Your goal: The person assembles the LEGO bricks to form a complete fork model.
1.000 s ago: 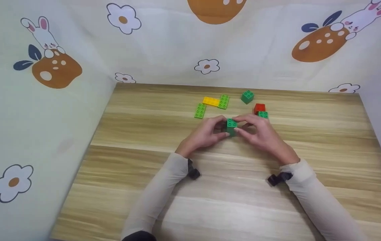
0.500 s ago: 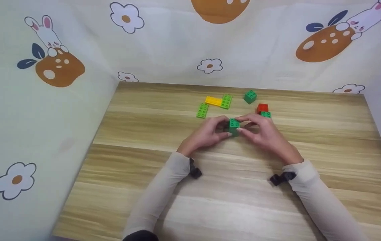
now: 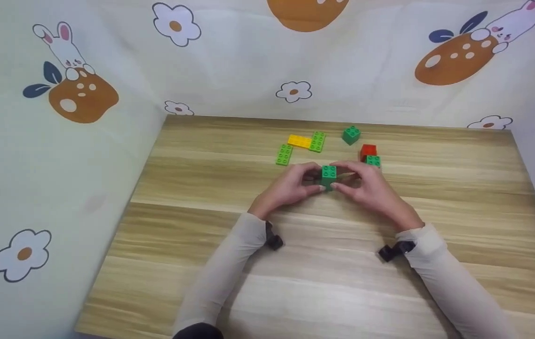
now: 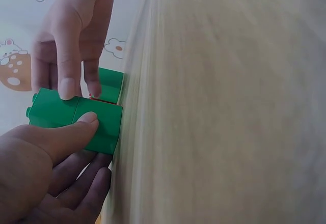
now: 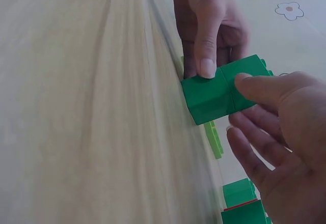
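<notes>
Two green building bricks stand stacked one on the other between the hands, studs upward. The left hand pinches the lower brick, its thumb flat on the near face close to the seam. The right hand is at the upper brick, with its thumb on the near face and the fingers reaching round behind. In both wrist views the bottom of the stack is right at the tabletop. Parts of the fingers behind the bricks are hidden.
Beyond the hands lie a light green brick, a yellow brick and another light green brick. A single green brick stands farther right. Past the right hand are a red brick and a green one. A patterned cloth hangs behind the table.
The right thumb has slid slightly down the stack, and the right index finger has shifted a little off the top edge. The left hand keeps its grip in place.
</notes>
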Motion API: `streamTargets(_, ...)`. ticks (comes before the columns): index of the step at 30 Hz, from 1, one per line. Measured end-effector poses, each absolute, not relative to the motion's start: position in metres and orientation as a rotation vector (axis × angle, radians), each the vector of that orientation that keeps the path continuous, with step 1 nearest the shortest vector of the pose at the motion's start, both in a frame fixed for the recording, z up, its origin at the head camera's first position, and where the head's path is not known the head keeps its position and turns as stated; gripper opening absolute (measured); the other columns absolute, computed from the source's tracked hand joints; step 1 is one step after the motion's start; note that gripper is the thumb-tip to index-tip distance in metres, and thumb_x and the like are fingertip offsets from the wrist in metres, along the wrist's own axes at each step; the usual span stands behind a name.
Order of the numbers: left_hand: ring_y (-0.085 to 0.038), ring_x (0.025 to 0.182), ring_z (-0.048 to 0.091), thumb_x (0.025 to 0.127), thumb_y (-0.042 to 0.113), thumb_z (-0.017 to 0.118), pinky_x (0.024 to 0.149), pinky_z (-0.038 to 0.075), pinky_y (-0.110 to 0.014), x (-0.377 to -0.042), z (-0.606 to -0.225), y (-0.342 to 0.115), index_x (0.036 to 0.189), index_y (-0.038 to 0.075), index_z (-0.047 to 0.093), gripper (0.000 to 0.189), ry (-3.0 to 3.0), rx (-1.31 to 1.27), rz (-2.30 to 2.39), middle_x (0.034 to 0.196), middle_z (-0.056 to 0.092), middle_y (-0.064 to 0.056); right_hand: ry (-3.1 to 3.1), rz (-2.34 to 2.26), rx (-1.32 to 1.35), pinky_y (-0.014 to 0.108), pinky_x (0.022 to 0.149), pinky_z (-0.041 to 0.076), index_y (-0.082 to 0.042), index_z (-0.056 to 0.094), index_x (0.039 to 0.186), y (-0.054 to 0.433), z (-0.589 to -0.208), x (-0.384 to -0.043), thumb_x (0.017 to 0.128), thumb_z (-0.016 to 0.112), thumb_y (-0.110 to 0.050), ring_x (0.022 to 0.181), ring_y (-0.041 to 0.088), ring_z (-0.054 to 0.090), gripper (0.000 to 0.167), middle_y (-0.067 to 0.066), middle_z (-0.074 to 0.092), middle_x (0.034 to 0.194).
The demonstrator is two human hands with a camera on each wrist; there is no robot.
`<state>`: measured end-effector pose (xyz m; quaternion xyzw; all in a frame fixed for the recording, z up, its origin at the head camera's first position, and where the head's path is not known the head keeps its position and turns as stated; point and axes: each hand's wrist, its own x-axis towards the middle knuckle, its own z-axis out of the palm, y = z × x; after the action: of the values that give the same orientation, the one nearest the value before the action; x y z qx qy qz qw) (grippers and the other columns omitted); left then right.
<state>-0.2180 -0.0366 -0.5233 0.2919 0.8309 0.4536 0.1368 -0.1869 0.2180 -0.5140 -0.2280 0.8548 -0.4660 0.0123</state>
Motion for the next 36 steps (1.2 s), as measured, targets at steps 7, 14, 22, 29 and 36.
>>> streamTargets(7,-0.016,0.124,0.073,0.099,0.019,0.081,0.112,0.057,-0.031,-0.218,-0.524,-0.036,0.137,0.006,0.069,0.042,2.411,0.817,1.304,0.134,0.076,-0.008,2.687,-1.389,-0.629,0.041,0.094,0.066,-0.013,0.073,0.133,0.215,-0.522,-0.187,0.094,0.087,-0.021,0.107,0.022,0.079,0.043,0.006,0.078,0.127)
streamTargets(14,-0.017,0.128,0.071,0.100,0.020,0.080,0.114,0.056,-0.032,-0.219,-0.522,-0.038,0.143,0.007,0.066,0.047,2.368,0.836,1.295,0.139,0.074,-0.008,2.664,-1.390,-0.615,0.037,0.091,0.066,-0.012,0.074,0.134,0.215,-0.523,-0.187,0.096,0.086,-0.023,0.104,0.021,0.078,0.041,0.007,0.079,0.125)
streamTargets(22,-0.025,0.132,0.069,0.098,0.010,0.080,0.116,0.054,-0.034,-0.228,-0.515,-0.050,0.148,0.003,0.060,0.054,2.383,0.805,1.401,0.144,0.070,-0.014,2.723,-1.456,-0.535,0.047,0.101,0.063,-0.007,0.071,0.136,0.217,-0.517,-0.197,0.096,0.084,-0.017,0.113,0.029,0.077,0.043,0.013,0.078,0.127)
streamTargets(29,-0.025,0.128,0.071,0.099,0.009,0.078,0.115,0.056,-0.035,-0.237,-0.509,-0.060,0.144,0.001,0.063,0.048,2.567,0.714,1.451,0.138,0.073,-0.015,2.761,-1.469,-0.449,0.052,0.106,0.060,-0.002,0.067,0.140,0.214,-0.519,-0.210,0.098,0.082,-0.015,0.118,0.035,0.075,0.047,0.018,0.075,0.129)
streamTargets(36,-0.027,0.126,0.071,0.100,0.007,0.076,0.112,0.058,-0.038,-0.242,-0.510,-0.069,0.141,-0.002,0.065,0.043,2.612,0.650,1.531,0.136,0.074,-0.019,2.761,-1.493,-0.419,0.050,0.106,0.061,-0.002,0.062,0.147,0.209,-0.515,-0.221,0.098,0.081,-0.014,0.121,0.033,0.074,0.055,0.018,0.074,0.133)
